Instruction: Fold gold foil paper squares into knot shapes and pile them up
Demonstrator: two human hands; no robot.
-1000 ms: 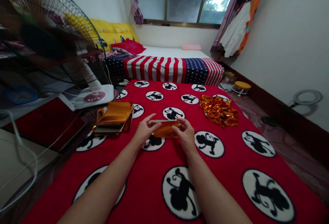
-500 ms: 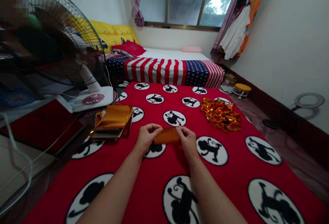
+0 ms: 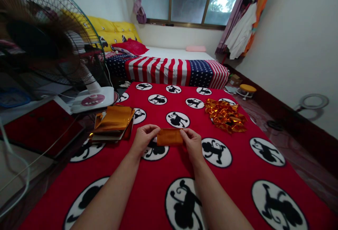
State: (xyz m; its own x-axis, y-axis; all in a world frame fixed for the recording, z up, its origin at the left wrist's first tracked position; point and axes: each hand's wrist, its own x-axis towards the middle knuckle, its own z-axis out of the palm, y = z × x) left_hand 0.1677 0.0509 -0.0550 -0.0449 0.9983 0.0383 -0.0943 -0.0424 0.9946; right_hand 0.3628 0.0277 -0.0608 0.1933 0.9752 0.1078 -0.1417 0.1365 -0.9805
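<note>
A folded strip of gold foil paper (image 3: 169, 137) is stretched between my hands, just over the red cloth (image 3: 148, 180) with monkey prints. My left hand (image 3: 144, 138) pinches its left end between thumb and fingers. At the other end, my right hand (image 3: 192, 141) grips the upper right corner in the same way. To the left of my left hand lies a stack of gold foil sheets (image 3: 116, 119), its edges uneven. A heap of folded gold foil pieces (image 3: 226, 116) sits beyond my right hand.
An electric fan (image 3: 92, 98) stands at the left, its blades blurred. Behind the cloth is a bed with a striped and starred cover (image 3: 161, 70). A yellow-topped stool (image 3: 247, 88) is on the floor at the right, and clothes (image 3: 244, 29) hang by the window.
My left hand has shifted slightly left, and more of the foil strip's front face shows between my hands. The whole view has tilted slightly. Both hands keep their pinch.
</note>
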